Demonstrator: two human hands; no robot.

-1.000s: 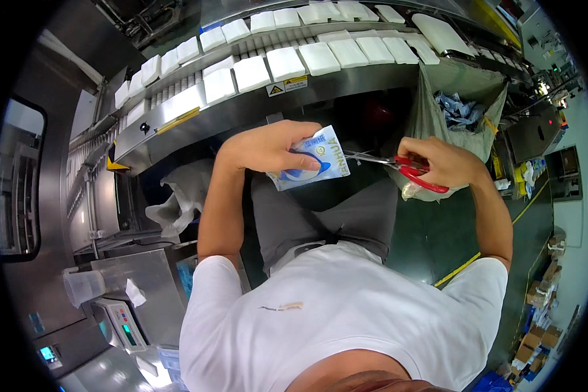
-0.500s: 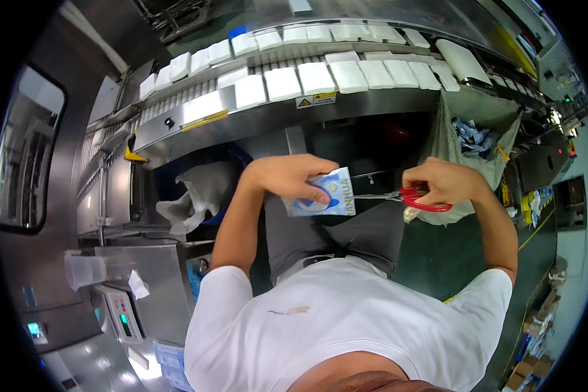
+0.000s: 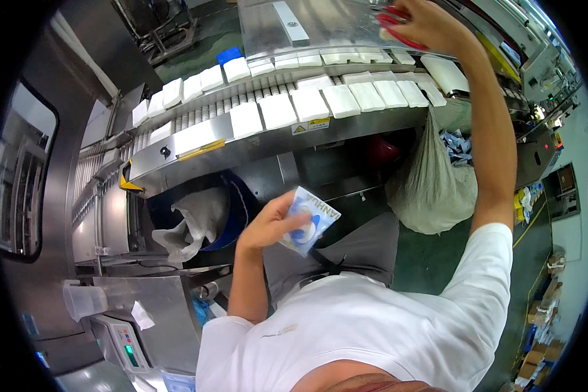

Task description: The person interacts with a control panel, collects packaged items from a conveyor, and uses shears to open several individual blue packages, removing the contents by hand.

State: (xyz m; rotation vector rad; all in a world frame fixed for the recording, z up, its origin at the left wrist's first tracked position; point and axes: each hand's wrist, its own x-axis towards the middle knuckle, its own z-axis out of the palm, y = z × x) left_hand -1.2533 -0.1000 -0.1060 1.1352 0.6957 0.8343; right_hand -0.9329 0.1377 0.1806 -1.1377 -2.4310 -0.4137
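A factory floor with steel machines all round, seen from above a seated person in a white shirt. Nearest, the left hand (image 3: 268, 225) pinches a blue-and-white packet (image 3: 310, 219) over the lap, fingers pressed on its face. Beside it a blue bin (image 3: 232, 225) holds a crumpled plastic liner; to the right a hanging sack (image 3: 431, 186) holds blue scraps. Beyond runs the conveyor (image 3: 255, 147) carrying rows of white packs (image 3: 307, 103). Farthest, the right hand (image 3: 421, 23) is closed round red scissors (image 3: 395, 29) above the machine top. The step looks like parking the scissors; that calls for a flat, steady spot.
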